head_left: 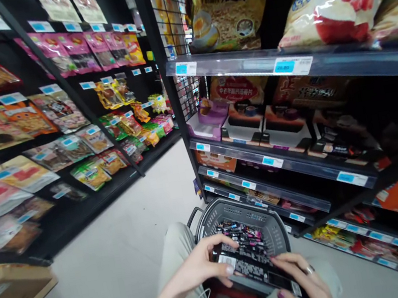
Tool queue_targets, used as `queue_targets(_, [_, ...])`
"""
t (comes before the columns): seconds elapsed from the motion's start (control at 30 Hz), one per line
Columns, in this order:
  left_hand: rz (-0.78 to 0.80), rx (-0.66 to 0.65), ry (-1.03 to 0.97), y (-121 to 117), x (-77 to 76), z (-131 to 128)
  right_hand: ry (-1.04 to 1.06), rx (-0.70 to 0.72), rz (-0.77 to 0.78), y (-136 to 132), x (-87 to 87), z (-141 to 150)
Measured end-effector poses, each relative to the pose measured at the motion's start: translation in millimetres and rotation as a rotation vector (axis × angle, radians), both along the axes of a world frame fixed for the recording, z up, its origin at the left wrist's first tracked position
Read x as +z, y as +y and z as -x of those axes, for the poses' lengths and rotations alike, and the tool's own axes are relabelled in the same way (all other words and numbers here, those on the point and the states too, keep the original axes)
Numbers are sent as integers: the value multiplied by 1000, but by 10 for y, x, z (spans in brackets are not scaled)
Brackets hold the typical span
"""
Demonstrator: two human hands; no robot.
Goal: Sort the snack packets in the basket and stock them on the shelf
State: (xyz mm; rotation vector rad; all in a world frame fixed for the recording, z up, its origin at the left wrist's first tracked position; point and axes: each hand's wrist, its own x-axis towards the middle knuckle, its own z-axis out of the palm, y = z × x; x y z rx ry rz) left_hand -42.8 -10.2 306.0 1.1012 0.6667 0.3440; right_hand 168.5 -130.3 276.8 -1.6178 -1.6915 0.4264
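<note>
L hand (206,264) & R hand (308,279) both curled, pinching. Grey basket (275,235), lower ctr of frame. Black pack (251,268) pinched near opp. ends, over basket's near side. Small wrapped pcs (248,235) heaped inside. Risk: R grip slips, pack tilts, poss. drops outside basket.
</note>
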Motion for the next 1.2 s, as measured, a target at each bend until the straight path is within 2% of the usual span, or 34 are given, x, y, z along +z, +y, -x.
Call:
queue_targets(0.17, [-74,46,94,-47,-8,29,16,-44,22,5,-11,-1])
queue_targets(0.33, [-126,52,121,-77,-29,10,243,-50,2,1,-141,-43])
queue_targets(0.43, [-237,23,132,-80,-15,-3,381,-108,-6,-8,-200,-71])
queue_targets(0.57, [-393,-71,149,-83,33,-15,421,-103,32,-16,-216,-87])
queue_targets(0.87, [-248,-70,75,-150,-36,-70,794,-197,153,-59,-261,97])
queue_targets(0.97, [-249,-68,34,-178,-41,-86,818,-186,179,-72,-255,99])
queue_targets(1.1, [-313,-55,75,-199,-62,-110,823,-184,197,-82,-243,77])
queue_targets(1.2, [-261,-12,91,-207,-98,-130,832,-172,183,-81,-239,78])
